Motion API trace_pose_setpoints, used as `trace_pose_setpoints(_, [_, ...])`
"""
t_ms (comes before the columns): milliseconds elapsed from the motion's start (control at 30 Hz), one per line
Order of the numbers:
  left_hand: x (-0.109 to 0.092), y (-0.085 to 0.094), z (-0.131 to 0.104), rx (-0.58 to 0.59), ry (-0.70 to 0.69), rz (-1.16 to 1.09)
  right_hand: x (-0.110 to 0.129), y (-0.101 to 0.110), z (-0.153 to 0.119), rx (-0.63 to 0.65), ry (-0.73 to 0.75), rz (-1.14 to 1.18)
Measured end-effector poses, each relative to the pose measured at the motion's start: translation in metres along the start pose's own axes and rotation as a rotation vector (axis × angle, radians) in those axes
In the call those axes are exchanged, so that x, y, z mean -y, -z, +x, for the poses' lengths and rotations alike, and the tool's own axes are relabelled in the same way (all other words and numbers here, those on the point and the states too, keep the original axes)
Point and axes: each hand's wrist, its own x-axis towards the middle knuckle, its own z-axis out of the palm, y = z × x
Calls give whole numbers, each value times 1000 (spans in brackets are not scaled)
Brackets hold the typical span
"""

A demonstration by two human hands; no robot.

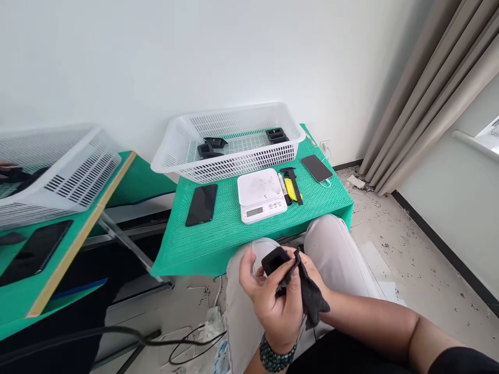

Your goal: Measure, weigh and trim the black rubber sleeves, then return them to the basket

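My left hand (277, 310), with a dark bead bracelet at its wrist, is closed around a black rectangular part (274, 259) that has an opening in it. Its thumb and a finger also press at the upper edge of a dark grey cloth (314, 301). Behind the cloth, my right hand (311, 266) is closed on it, and some of its fingertips show by the part. The rest of the right fingers are hidden. Both hands are together above my lap, just in front of the green-covered table (218, 239).
On the table are a white digital scale (260, 195), a black caliper (294, 186), a yellow tool (289, 190), a phone (201, 204) and a cabled phone (316, 167). A white basket (237, 169) holds several black parts (276, 135). Another basket (81, 174) stands left; cables (183, 343) run below.
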Motion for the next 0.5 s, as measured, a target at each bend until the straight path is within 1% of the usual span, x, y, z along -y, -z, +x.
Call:
trace_pose_setpoints(67, [0,3,5,30,21,-19,0,0,-6,29,-43,59])
trace_pose_setpoints(133, [3,5,11,54,63,-35,1,-1,-12,35,-70,70])
trace_pose_setpoints(167, [6,6,13,41,85,-38,1,-2,-15,37,-73,59])
trace_pose_setpoints(233, [12,7,19,-36,109,-26,2,-4,-21,26,-70,63])
trace_pose_setpoints(300, [17,9,23,-113,72,13,4,-6,-22,-6,-57,91])
trace_pose_setpoints(333, [18,9,25,-110,31,32,5,-6,-22,-30,-50,108])
trace_pose_setpoints(367, [18,10,25,-69,-20,43,7,-7,-20,-58,-45,125])
trace_pose_setpoints(400, [17,11,24,3,-69,48,9,-6,-18,-88,-39,139])
trace_pose_setpoints(500, [9,13,18,254,-167,67,17,-5,-9,-164,-8,160])
